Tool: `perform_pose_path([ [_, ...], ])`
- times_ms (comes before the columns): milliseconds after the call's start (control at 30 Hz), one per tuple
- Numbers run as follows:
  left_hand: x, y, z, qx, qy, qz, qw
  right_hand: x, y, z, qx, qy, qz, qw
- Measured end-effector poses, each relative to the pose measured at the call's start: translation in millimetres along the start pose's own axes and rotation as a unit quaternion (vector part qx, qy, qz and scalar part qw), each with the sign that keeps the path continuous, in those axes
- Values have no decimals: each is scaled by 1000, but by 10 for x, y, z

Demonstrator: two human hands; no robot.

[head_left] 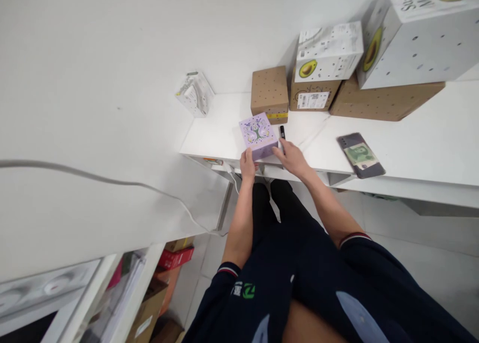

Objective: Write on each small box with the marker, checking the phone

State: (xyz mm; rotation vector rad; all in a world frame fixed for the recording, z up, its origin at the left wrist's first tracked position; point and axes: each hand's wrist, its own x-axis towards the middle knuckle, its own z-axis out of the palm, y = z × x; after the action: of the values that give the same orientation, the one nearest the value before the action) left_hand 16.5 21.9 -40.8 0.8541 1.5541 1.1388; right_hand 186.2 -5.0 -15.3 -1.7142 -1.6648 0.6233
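Note:
A small lilac box (256, 131) with a printed tree-like design sits at the front edge of the white desk (310, 148), slightly turned. My left hand (247, 166) grips its near left corner, thumb against the side and fingers partly hidden below. My right hand (294, 158) is at the box's right side; its thumb tip touches or nearly touches the near right corner. The thumb and index finger are apart, the index fingertip over a short black marker-like object (282, 132) beside the box. Whether those fingers press on that object is hard to see.
Behind the lilac box stands a brown carton (270, 91) with yellow tape. White avocado-print boxes (329, 51) rest on brown cartons (385, 101) to the right. A phone (361, 155) with a banknote lies at right, a white packet (195, 94) leans at left. A cable (142, 184) hangs across the left.

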Motion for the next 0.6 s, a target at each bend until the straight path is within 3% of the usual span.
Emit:
perform_pose_path([
  [133, -57, 19, -105, -45, 18, -20, 999, -28, -303, 249, 14, 0, -14, 1000],
  [300, -181, 34, -268, -198, 40, -40, 979, -231, -371, 331, 30, -17, -37, 999],
  [467, -201, 247, -392, -265, 54, -13, 963, -249, -363, 203, 148, -9, -129, 981],
  [533, -124, 436, -372, -264, 38, 26, 963, -195, -294, 94, 202, 32, -116, 972],
  [600, 21, 675, -268, -242, 18, 67, 968, -129, -158, -22, 227, 103, -61, 966],
])
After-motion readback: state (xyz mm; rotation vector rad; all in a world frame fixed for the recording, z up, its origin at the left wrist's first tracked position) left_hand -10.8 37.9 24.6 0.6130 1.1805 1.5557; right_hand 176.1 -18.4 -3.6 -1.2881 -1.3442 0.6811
